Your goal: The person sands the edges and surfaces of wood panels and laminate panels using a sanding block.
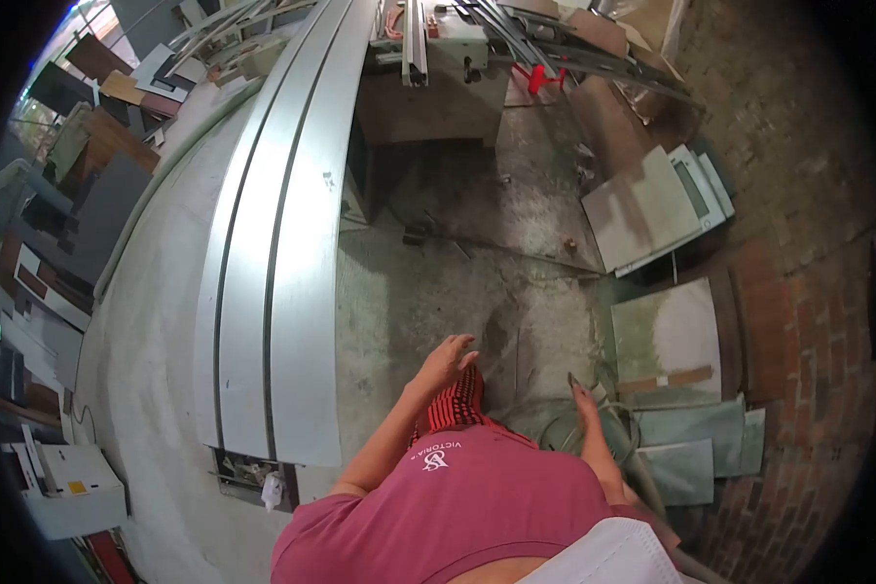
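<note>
- Silver slotted desk (307, 243): the long thing off the left hand's outer side, well apart from the fingers and running far ahead. Probably set lengthwise so you can walk along its edge.
- Left hand (446, 358): fingers loosely bent, thumb apart from them, nothing visible in the grip. It hangs over the red-and-black trousers (448, 404), which looks like a relaxed arm to me.
- Right hand (584, 399): held low on the other side. There's a dark bit at the fingertips, but honestly can't tell if it's clamped on something.
- Greenish sheets (679, 465): just outward of the right hand, overlapping beside the brickwork (798, 389). My guess is they're tucked there so nobody trips.
- Metal strips (521, 39): far ahead of both hands, heaped roughly lengthwise, likely because long stuff stacks easier that way.
</note>
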Demonstrator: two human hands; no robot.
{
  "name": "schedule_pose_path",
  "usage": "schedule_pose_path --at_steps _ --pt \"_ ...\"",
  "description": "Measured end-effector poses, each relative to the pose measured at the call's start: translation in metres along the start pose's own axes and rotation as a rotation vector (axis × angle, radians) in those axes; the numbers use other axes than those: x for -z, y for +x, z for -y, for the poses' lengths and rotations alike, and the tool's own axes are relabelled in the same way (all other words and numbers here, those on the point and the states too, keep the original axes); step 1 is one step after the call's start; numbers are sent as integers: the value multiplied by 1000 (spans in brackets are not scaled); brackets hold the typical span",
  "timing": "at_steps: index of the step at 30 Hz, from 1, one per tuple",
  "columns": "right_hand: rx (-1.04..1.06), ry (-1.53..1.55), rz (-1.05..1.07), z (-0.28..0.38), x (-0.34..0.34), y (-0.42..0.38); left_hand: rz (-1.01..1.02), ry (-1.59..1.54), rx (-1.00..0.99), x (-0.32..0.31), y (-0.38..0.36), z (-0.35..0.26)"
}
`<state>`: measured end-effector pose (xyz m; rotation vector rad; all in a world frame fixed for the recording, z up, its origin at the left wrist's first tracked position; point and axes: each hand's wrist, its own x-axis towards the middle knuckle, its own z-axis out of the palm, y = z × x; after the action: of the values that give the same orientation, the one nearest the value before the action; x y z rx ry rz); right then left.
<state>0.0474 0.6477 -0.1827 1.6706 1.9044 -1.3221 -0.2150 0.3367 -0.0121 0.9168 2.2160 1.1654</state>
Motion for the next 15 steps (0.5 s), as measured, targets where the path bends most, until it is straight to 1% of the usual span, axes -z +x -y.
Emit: schedule_pose_path --at_steps 1,2,3,5,6,7,8,9,11,12,13,14,15 --pt "106 -40 39 22 -6 22 -15 1 0 0 10 6" --pt "206 -81 78 40 -11 40 -13 32 53 -2 20 13" --pt "213 -85 81 66 -15 45 -10 63 105 -4 28 21" --pt "291 -276 161 129 -21 41 -19 64 142 -4 49 36" --pt "302 -277 156 149 -24 52 -20 64 174 -2 64 44" --pt "321 -370 143 165 -26 63 -32 63 166 0 80 53" --pt "336 -463 128 179 -25 74 -21 67 199 2 97 63" --pt "327 -543 141 188 -23 98 -8 70 229 5 118 71" --pt "213 -507 159 222 -5 110 -7 86 246 14 164 84" --pt "201 -514 201 234 5 124 -5 113 271 24 196 87" --pt "187 -522 244 244 17 138 -18 104 257 38 229 85" --pt "190 -531 231 261 35 147 -18 111 241 53 259 78" --pt "169 -470 293 277 54 149 -14 119 228 67 289 74"
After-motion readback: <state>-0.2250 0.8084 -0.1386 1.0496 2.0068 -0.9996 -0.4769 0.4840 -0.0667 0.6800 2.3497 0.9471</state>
